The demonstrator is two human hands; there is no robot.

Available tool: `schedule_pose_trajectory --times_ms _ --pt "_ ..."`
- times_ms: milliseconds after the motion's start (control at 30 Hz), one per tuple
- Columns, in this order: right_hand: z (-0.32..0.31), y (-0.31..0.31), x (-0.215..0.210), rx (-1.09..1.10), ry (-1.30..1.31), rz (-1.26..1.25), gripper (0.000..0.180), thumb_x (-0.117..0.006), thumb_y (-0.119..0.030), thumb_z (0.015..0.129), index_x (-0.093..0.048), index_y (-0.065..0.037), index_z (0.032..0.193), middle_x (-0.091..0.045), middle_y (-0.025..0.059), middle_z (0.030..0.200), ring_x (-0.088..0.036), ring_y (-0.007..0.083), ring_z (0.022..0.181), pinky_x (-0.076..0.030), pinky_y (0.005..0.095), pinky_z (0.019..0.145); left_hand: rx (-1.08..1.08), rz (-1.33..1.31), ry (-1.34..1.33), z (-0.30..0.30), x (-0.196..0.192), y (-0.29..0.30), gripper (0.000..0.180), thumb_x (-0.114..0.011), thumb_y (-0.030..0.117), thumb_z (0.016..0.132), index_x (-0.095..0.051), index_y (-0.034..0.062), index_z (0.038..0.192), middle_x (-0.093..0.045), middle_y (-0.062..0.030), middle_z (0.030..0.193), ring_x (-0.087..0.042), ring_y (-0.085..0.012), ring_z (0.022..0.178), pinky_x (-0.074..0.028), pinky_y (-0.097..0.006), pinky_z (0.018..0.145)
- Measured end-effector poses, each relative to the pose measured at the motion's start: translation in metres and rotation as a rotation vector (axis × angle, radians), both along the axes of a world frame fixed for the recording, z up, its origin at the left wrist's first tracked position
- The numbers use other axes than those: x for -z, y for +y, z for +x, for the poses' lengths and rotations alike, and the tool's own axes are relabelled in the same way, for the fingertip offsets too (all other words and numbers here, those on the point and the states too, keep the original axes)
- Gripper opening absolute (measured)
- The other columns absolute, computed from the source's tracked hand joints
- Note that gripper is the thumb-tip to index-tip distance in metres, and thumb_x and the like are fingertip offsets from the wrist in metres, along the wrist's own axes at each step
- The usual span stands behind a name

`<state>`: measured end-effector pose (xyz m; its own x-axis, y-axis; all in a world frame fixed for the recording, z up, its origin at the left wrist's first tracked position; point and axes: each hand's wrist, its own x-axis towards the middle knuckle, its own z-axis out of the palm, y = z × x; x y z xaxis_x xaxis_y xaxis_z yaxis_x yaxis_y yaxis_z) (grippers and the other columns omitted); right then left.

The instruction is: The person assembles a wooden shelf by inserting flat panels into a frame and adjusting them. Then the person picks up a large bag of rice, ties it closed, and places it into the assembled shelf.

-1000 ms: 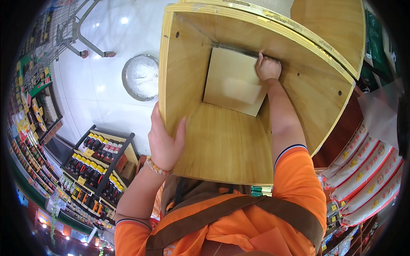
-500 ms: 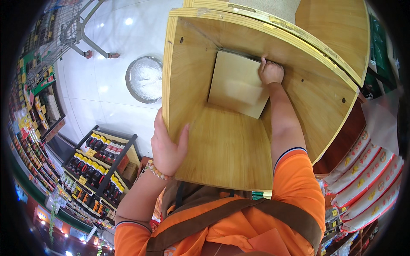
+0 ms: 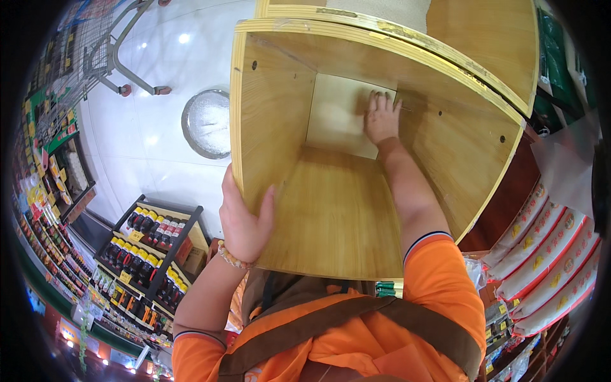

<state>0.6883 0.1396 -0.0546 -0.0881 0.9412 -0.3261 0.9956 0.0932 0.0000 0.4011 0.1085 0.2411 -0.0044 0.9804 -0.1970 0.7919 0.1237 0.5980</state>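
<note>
A deep wooden bin (image 3: 337,210) opens toward me, its pale plywood edges framing brown inner walls. Around its left wall my left hand (image 3: 245,213) is hooked, thumb inside and the other fingers hidden outside. At the far end of the bin lies a light, flat square board (image 3: 337,114), fitting close against the walls. My right hand (image 3: 383,118) reaches deep inside, with fingers stretched and spread on the board's right part.
Beyond the bin adjoins another wooden compartment (image 3: 484,44). A round metal tub (image 3: 209,124) of white grains stands on the floor at left, near a shopping cart (image 3: 102,60). Bottle shelves (image 3: 146,245) stand at lower left; stacked white-and-red sacks (image 3: 554,254) lie at right.
The board has gone from sitting askew to lying flush at the bin's far end. My right hand has shifted from the board's right edge onto its face, fingers now spread.
</note>
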Motion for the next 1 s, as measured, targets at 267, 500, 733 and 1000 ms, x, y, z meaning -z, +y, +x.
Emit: schedule_pose_trajectory --times_ms 267,500,733,1000 --pt "-0.045 -0.041 0.003 0.326 0.131 -0.433 0.076 -0.049 -0.035 0.097 -0.009 -0.009 0.156 -0.004 0.0166 0.163 -0.006 0.0382 0.15 -0.011 0.066 0.115 -0.008 -0.014 0.019 0.0 0.002 -0.003 0.069 -0.071 0.006 0.083 -0.034 -0.0042 0.14 -0.058 -0.0289 0.119 -0.064 -0.0454 0.102 -0.053 -0.045 0.083" --pt "-0.063 -0.019 0.018 0.204 0.147 -0.604 0.118 -0.084 -0.028 0.073 -0.001 -0.026 0.157 0.008 0.0202 0.162 0.002 0.0521 0.145 -0.042 0.0671 0.097 0.015 -0.038 0.041 -0.004 0.0 -0.004 0.07 -0.072 0.007 0.083 -0.033 -0.0063 0.14 -0.058 -0.0284 0.121 -0.063 -0.0432 0.106 -0.053 -0.042 0.085" --pt "-0.069 -0.02 0.026 0.043 0.037 -0.54 0.119 -0.084 -0.032 0.072 -0.001 -0.024 0.157 0.009 0.0215 0.161 0.0 0.0527 0.145 -0.046 0.0645 0.096 -0.018 -0.043 0.032 -0.001 -0.001 -0.003 0.07 -0.073 0.005 0.082 -0.035 -0.0064 0.139 -0.06 -0.0268 0.117 -0.065 -0.0409 0.101 -0.054 -0.041 0.082" --pt "-0.067 -0.017 0.03 0.077 0.1 -0.602 0.122 -0.087 -0.033 0.068 -0.004 -0.022 0.157 0.007 0.0181 0.162 0.001 0.0507 0.146 -0.04 0.0685 0.1 0.006 -0.023 0.01 -0.002 0.001 -0.004 0.068 -0.07 0.007 0.085 -0.033 -0.0045 0.141 -0.059 -0.0281 0.117 -0.064 -0.0445 0.101 -0.053 -0.043 0.082"
